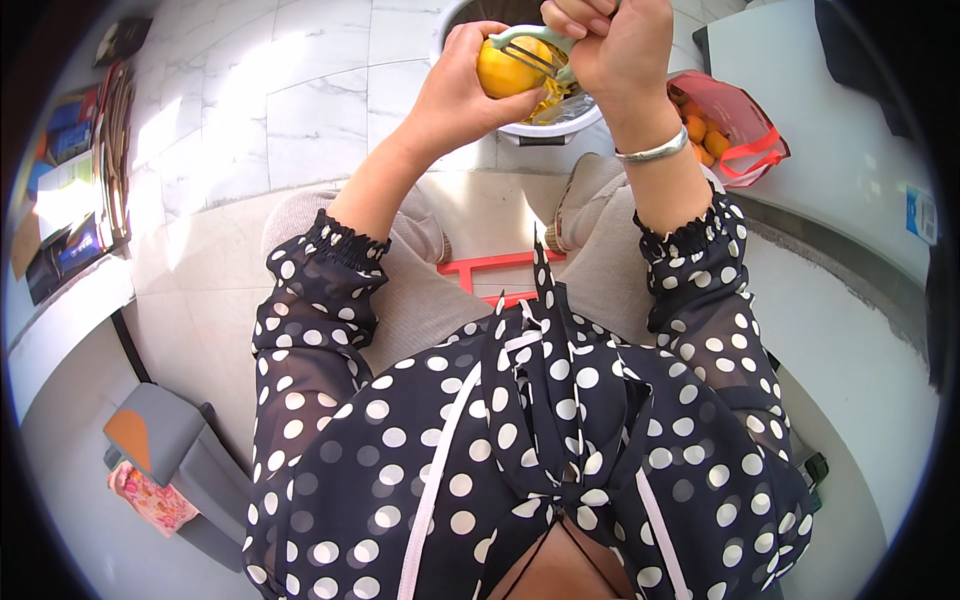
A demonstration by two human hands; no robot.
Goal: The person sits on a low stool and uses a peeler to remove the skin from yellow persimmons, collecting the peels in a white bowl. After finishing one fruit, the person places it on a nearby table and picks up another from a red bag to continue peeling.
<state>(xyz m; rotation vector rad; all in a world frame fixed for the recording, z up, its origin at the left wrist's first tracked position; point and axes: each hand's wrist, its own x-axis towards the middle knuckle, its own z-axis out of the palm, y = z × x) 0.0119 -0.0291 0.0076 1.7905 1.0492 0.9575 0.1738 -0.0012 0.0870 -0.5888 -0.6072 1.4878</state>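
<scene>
My left hand [450, 94] cups a round yellow fruit [499, 73] from the left, with the fingers over its far side and the thumb along its near side. In my right hand [626, 56] is a pale green Y-shaped peeler [536, 32], its metal blade lying across the right part of the fruit. The skin of the fruit looks smooth and flat-sided in places. Directly beneath both hands stands a white bin [559, 133] with a clear plastic liner. Thin yellow peel strips [553, 101] show in it, partly covered by my hands.
Several orange fruits [705, 139] sit in a red translucent bag [754, 112] right of the bin, beside a white cabinet [802, 67]. Red bars [487, 262] run across the floor between my feet. Stacked boxes [71, 157] and a grey-orange object [161, 431] line the left.
</scene>
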